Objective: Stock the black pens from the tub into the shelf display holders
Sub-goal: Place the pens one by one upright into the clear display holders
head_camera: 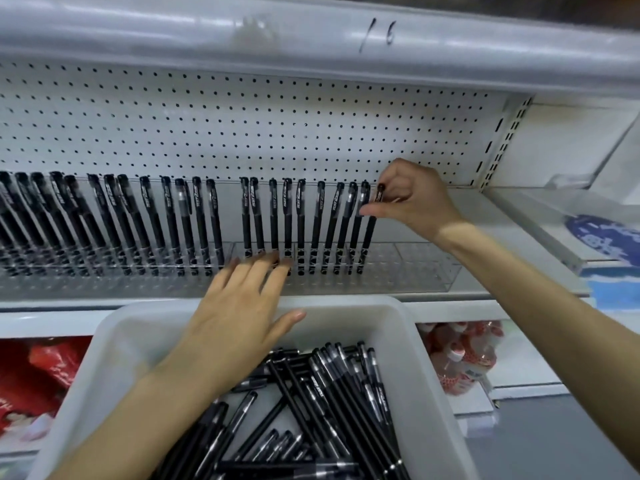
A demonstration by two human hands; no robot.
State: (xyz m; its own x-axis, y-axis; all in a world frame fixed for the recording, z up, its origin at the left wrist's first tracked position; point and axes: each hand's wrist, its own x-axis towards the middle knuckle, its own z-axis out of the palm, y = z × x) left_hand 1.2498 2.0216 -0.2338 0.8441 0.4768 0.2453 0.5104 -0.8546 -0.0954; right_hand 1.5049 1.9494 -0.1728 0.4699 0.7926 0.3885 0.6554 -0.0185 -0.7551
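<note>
A white tub [104,344] in front of me holds a loose heap of black pens [322,407]. On the shelf, clear display holders [415,268] carry a long row of upright black pens [166,223]. My right hand [412,199] pinches the cap end of one black pen [370,237] that stands at the right end of the row, its tip down in the holder. My left hand [242,306] reaches flat over the tub's far rim, fingers straight, fingertips touching the holder's front below the middle pens.
A white pegboard [242,133] backs the shelf and a shelf lip marked "16" [377,34] overhangs it. The holder's right end has free slots. Red packets [38,372] and bottles [460,355] sit on the shelf below. A blue-printed pack [609,237] lies to the right.
</note>
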